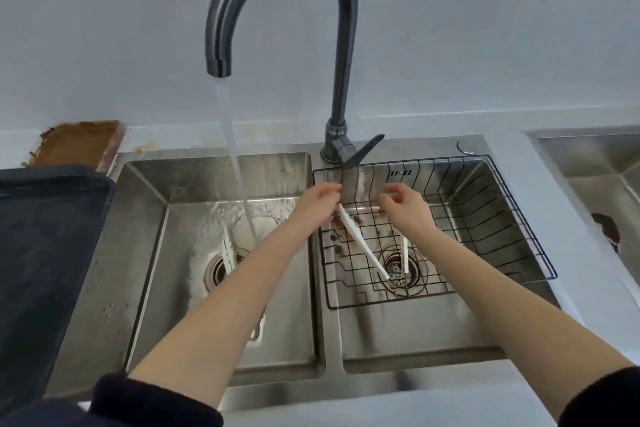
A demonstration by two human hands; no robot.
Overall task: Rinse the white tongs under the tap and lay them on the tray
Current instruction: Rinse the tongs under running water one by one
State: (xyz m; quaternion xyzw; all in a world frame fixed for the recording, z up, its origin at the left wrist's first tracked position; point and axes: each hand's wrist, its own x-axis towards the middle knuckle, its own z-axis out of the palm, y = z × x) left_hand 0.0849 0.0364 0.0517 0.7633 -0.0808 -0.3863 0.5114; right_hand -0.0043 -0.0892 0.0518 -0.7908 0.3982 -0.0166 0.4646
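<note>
Dark sleeves (pixel 156 402) pushed up at the bottom edge give way to two bare forearms reaching forward over a double steel sink (pixel 322 340). Both hands meet above the divider, at the near-left corner of a black wire basket (pixel 519 218) seated in the right basin.

White tongs (pixel 363 246) hang over that basin, held at their upper ends. Left hand (pixel 317 206) has its fingers curled round the top of one arm of the tongs; that arm slants down and to the right, its tip above the right drain (pixel 401 270). Right hand (pixel 405 204) pinches the top of the other arm, which drops almost straight down to a tip beside the first. The long axis thus runs from the hands, away from the body, down toward the viewer, with the two arms spread at the top and nearly meeting below.

Tap (pixel 277 10) arches over the left basin, and its stream (pixel 239 166) falls there, left of the left hand and clear of the tongs. Another white utensil (pixel 228 251) lies by the left drain; its kind cannot be told. A dark tray (pixel 41 236) rests on the counter left of the sink. A second steel basin (pixel 595 163) shows at far right.
</note>
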